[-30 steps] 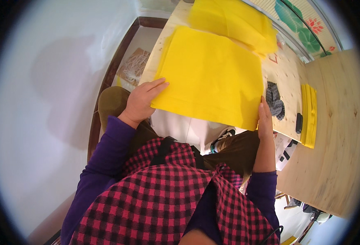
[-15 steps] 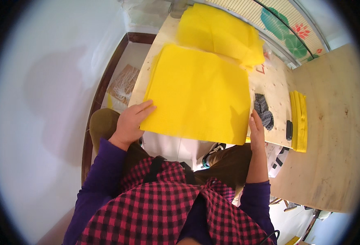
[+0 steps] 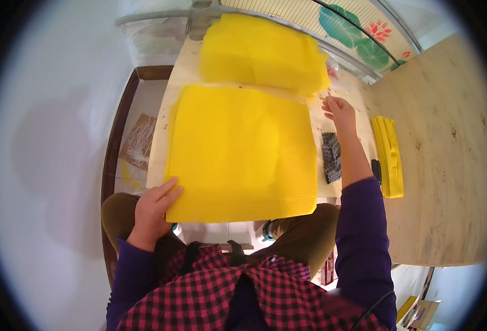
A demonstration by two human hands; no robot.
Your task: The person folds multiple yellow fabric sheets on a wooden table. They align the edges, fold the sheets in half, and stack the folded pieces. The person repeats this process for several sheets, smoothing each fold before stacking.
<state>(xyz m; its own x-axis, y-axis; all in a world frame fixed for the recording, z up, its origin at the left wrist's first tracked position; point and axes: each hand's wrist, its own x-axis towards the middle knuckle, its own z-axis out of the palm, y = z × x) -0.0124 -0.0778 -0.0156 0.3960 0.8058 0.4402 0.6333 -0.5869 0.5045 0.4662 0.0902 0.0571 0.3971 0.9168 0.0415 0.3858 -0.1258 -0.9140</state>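
A neat stack of thin yellow sheets (image 3: 243, 154), perhaps fabric, lies in front of me, its near edge past the table edge. My left hand (image 3: 152, 212) grips its near left corner, with fingertips on the top sheet; what lies under the corner is hidden. Beyond it is a looser pile of yellow sheets (image 3: 265, 52). My right hand (image 3: 340, 113) is raised beside that pile's near right corner, its thumb and forefinger drawn together near a small red bit. What is between the fingertips, if anything, is too small to make out. Below my right wrist lies a dark grey patterned cloth (image 3: 331, 157).
A folded yellow bundle (image 3: 388, 157) stands at the right against a wooden board (image 3: 437, 154), with a black object (image 3: 376, 171) beside it. White strings (image 3: 140, 140) lie on brown card on the floor at left. A slatted panel with painted flowers (image 3: 310, 16) borders the far side.
My right hand has left the stack's right edge and reached forward over the table toward the far pile. My left hand stays at the near left corner. The whole view has shifted slightly.
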